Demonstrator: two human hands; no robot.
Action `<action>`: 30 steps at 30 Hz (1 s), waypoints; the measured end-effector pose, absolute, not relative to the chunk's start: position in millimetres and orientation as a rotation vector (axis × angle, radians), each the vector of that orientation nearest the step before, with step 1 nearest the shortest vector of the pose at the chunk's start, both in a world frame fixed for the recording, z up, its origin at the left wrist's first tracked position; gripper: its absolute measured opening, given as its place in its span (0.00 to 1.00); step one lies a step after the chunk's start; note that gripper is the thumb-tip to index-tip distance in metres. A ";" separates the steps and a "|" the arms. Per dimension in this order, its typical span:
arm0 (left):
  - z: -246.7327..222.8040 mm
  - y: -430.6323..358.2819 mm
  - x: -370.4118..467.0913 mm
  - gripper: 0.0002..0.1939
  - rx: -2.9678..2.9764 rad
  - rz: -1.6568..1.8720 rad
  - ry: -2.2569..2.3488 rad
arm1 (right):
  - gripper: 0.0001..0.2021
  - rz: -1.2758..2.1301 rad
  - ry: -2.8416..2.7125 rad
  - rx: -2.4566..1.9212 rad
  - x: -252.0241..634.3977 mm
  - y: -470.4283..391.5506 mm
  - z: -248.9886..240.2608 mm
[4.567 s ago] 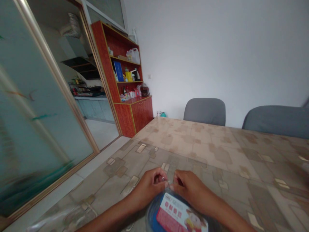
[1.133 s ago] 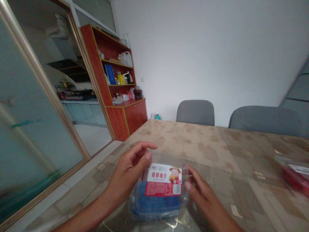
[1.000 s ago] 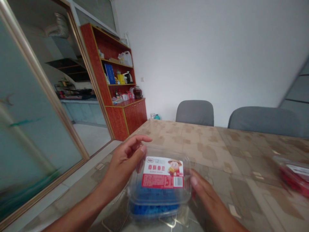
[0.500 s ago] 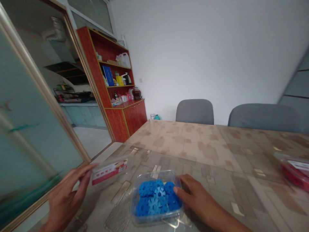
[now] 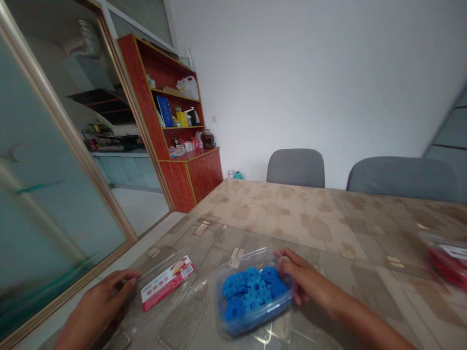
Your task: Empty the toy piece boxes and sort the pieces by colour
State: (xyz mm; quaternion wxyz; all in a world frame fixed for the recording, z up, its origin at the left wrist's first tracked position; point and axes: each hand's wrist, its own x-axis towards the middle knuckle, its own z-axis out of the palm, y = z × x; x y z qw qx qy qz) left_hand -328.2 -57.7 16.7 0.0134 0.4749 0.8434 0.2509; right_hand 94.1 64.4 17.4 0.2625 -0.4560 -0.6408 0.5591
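My left hand [image 5: 102,301] pinches the left edge of a clear plastic lid [image 5: 166,282], which has a red and white label and lies flat at or near the tabletop. To its right is a clear plastic container [image 5: 259,316], slightly tilted and lidless. Several blue snowflake-shaped plastic pieces [image 5: 251,289] fill it. My right hand [image 5: 297,274] grips the container by its right rim, thumb at the inner side and the other fingers curled outside, partly hidden.
A patterned cloth covers the table [image 5: 277,204]. At the far right sits another clear container with red contents [image 5: 448,265], blurred. Two grey chairs [image 5: 295,167] stand behind the table. A reddish shelf cabinet [image 5: 202,177] and a glass sliding door [image 5: 54,194] are on the left.
My left hand has lowered the lid toward the table. My right hand has shifted the container slightly to the right and turned it, its right side now higher.
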 end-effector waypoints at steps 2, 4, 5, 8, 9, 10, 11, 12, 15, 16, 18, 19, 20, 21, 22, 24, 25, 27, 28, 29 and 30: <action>19.1 -57.3 -330.9 0.18 1.563 0.801 2.540 | 0.18 1.491 -1.725 -1.222 103.0 71.1 19.8; 22.7 -53.2 -326.3 0.17 1.727 0.896 2.518 | 0.20 1.445 -1.711 -1.223 111.4 76.0 20.9; 24.8 -49.5 -320.7 0.17 1.833 0.958 2.476 | 0.21 1.422 -1.703 -1.231 115.2 77.9 21.5; 31.7 -32.1 -290.7 0.15 2.071 1.074 2.155 | 0.25 1.355 -1.699 -1.259 125.6 83.9 27.5; 33.7 -24.4 -277.7 0.15 2.115 1.086 2.037 | 0.26 1.315 -1.711 -1.271 128.9 86.6 30.9; 35.4 -16.0 -264.1 0.14 2.144 1.103 1.946 | 0.28 1.261 -1.730 -1.280 132.3 90.0 34.6; 36.7 -6.9 -250.7 0.13 2.160 1.084 1.860 | 0.29 1.192 -1.753 -1.286 135.6 94.3 38.1; 37.2 2.8 -238.0 0.13 2.152 1.076 1.786 | 0.30 1.112 -1.776 -1.285 138.8 99.4 41.2; 34.5 33.9 -208.2 0.12 2.060 1.111 1.630 | 0.31 0.859 -1.836 -1.247 145.3 118.3 45.8; 32.0 44.4 -201.6 0.12 2.022 1.132 1.613 | 0.31 0.784 -1.855 -1.231 145.6 124.8 46.1; 25.2 64.3 -192.6 0.12 1.973 1.169 1.621 | 0.30 0.641 -1.897 -1.205 142.3 136.0 46.6; 21.1 73.2 -189.9 0.13 1.959 1.183 1.638 | 0.30 0.579 -1.919 -1.195 138.6 140.2 47.3; 16.8 81.1 -188.1 0.14 1.949 1.196 1.658 | 0.29 0.522 -1.940 -1.187 133.6 143.3 48.3; 12.5 87.9 -187.2 0.15 1.940 1.207 1.681 | 0.28 0.469 -1.960 -1.179 127.7 145.4 49.6; 8.2 93.3 -186.9 0.16 1.931 1.212 1.706 | 0.28 0.421 -1.979 -1.170 121.1 146.8 50.9; 0.2 99.8 -188.3 0.18 1.919 1.202 1.756 | 0.26 0.333 -2.018 -1.148 107.6 147.9 52.9; -3.4 100.9 -189.8 0.20 1.917 1.185 1.776 | 0.25 0.294 -2.037 -1.136 101.5 148.0 53.1; -9.2 99.1 -194.4 0.21 1.922 1.126 1.797 | 0.24 0.222 -2.065 -1.116 92.2 148.4 52.1; -11.3 96.8 -197.2 0.22 1.929 1.090 1.800 | 0.24 0.191 -2.074 -1.110 89.2 148.5 51.0; -12.8 93.8 -200.4 0.22 1.936 1.052 1.802 | 0.23 0.161 -2.082 -1.103 87.4 148.6 49.9; -13.8 90.5 -203.6 0.22 1.945 1.016 1.805 | 0.23 0.134 -2.091 -1.096 86.6 148.5 48.8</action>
